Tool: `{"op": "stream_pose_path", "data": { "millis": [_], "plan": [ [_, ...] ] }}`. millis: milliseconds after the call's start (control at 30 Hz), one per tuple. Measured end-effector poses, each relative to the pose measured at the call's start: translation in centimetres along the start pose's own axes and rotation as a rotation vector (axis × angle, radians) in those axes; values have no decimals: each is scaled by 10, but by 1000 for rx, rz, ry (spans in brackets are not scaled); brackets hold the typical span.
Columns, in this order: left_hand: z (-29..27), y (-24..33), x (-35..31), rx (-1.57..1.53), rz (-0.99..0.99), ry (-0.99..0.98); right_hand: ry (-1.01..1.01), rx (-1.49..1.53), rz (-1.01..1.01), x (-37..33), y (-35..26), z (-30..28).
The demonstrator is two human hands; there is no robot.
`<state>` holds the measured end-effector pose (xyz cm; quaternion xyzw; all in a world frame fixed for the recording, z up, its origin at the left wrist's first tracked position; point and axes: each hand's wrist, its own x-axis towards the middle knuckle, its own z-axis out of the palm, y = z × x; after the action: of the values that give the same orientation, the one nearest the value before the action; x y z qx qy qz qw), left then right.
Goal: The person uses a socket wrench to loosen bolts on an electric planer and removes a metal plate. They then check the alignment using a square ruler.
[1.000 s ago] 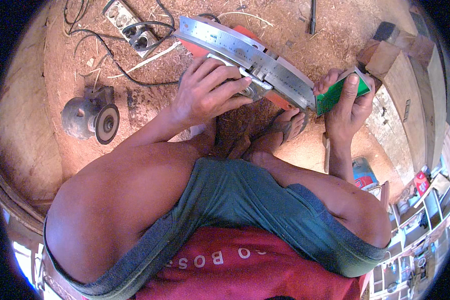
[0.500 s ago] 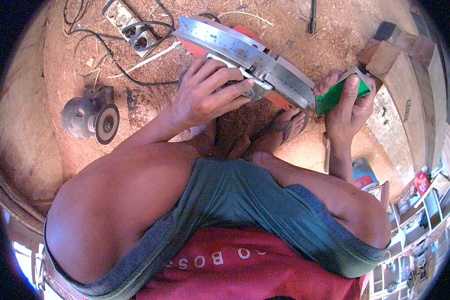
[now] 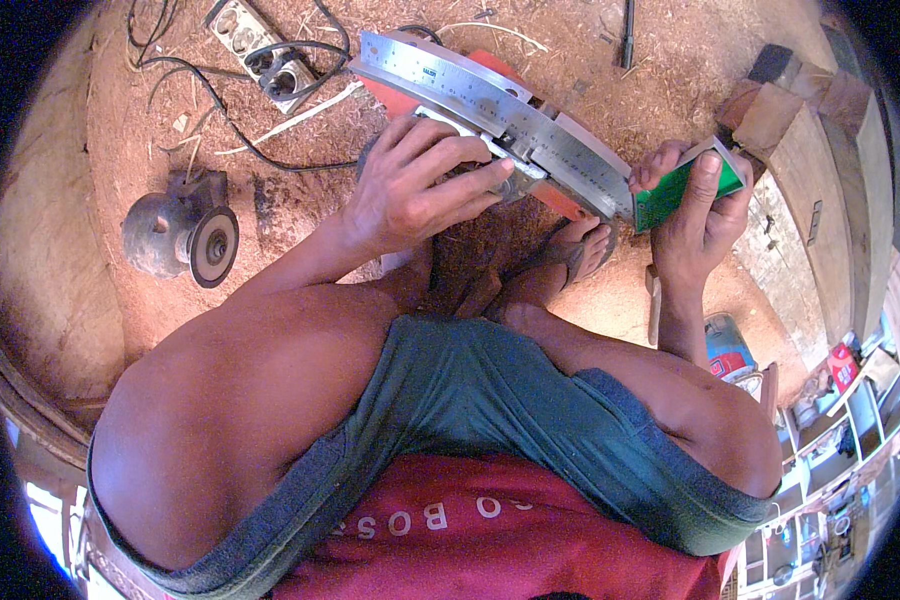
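My right hand [image 3: 708, 205] is closed around the green handle [image 3: 665, 200] of a try square, thumb pressed on its face. The square's steel blade [image 3: 580, 165], marked like a ruler, slants up to the left across an orange-red and metal power tool [image 3: 560, 201], whose exact kind I cannot make out. My left hand [image 3: 420, 180] grips the tool's near side, fingers bent over its metal parts and tips close to the blade. The blade and my left hand hide much of the tool. It sits just beyond my feet [image 3: 580, 245].
An angle grinder [image 3: 175, 235] with a disc lies on the sawdust-covered floor at left. Beyond it are a white power strip [image 3: 260, 50] and black cables [image 3: 220, 115]. Curved wooden pieces [image 3: 800, 180] lie at right, and a dark rod [image 3: 626, 35] at the far side.
The try square's blade has shifted very slightly over the tool. Both hands keep the same hold in nearly the same place.
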<state>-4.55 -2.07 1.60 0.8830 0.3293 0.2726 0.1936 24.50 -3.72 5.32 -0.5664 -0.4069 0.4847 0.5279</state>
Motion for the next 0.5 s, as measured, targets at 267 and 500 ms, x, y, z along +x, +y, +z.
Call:
{"op": "stream_pose_path", "data": {
  "millis": [267,500],
  "plan": [
    [4,-2,-2,-43,-8,21,-17,-20,6,0,-2,0],
    [5,-2,-4,-27,-54,31,76,77,-46,22,8,10]
  ]
}}
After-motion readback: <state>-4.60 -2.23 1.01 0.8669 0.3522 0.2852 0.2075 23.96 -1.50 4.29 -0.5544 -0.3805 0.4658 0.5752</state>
